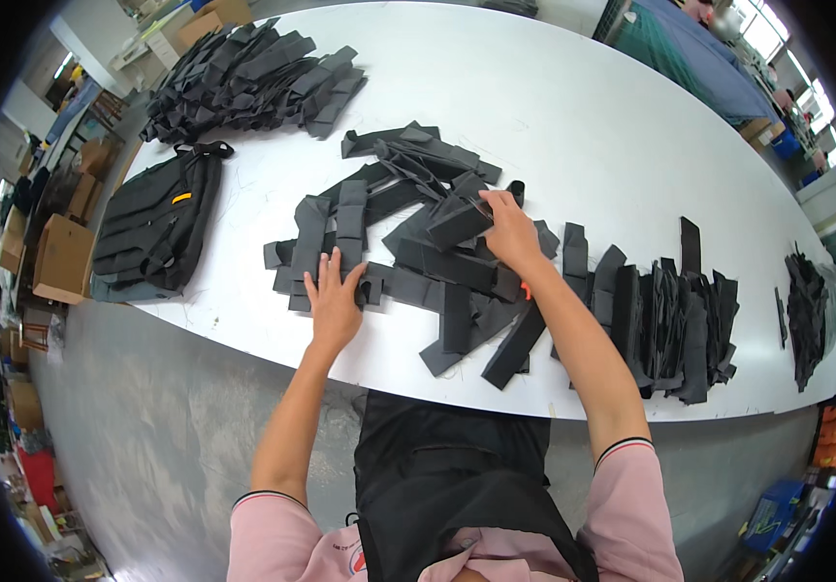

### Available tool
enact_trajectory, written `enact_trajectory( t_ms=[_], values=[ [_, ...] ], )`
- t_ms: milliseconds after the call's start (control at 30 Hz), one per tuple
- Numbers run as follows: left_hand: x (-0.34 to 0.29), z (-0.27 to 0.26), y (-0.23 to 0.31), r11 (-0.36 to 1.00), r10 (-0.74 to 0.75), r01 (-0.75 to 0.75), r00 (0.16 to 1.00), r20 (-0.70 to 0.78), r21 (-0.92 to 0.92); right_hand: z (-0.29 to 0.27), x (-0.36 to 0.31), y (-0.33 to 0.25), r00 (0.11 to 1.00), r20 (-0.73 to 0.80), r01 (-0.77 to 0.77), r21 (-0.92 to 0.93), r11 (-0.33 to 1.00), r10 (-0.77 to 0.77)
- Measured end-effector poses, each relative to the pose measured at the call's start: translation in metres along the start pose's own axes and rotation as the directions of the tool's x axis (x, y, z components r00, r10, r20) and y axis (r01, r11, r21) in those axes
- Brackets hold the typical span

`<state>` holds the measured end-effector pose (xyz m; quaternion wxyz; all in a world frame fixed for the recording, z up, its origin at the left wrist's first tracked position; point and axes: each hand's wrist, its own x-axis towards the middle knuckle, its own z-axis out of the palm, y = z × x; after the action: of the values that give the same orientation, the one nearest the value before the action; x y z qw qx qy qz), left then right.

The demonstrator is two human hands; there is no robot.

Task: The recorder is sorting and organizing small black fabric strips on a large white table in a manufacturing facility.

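Note:
My left hand [334,303] lies with its fingers spread on a few flat black fabric strips [349,221] at the left of a loose heap. My right hand [512,231] is closed at the heap's right side, thumb and fingers pinching the end of a folded black fabric piece [459,224]. A small orange thing [525,290] shows beside my right wrist; its kind is hidden. More black strips [445,267] lie crisscrossed between my hands, and one strip [513,347] slants toward the table's near edge.
On the white table [573,107], a large pile of black pieces [253,82] stands far left, above a black backpack [158,228]. A row of stacked strips [675,325] is at the right, with a dark bundle [807,320] beyond. Cardboard boxes [64,257] stand off the left edge.

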<state>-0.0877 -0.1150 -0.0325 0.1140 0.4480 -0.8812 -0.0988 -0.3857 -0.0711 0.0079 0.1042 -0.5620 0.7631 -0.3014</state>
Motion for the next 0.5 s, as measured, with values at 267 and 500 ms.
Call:
enact_trajectory(
  t_ms=[267, 500],
  values=[
    [-0.061, -0.001, 0.108, 0.909, 0.265, -0.234, 0.963, 0.044, -0.345, -0.003, 0.035, 0.034, 0.975, 0.209, 0.111, -0.199, 0.974, -0.069],
    [-0.036, 0.029, 0.115, 0.876, 0.444, -0.427, 0.896, 0.029, -0.226, -0.12, 0.09, -0.048, 0.985, -0.167, 0.061, 0.154, 0.986, -0.035]
  ],
)
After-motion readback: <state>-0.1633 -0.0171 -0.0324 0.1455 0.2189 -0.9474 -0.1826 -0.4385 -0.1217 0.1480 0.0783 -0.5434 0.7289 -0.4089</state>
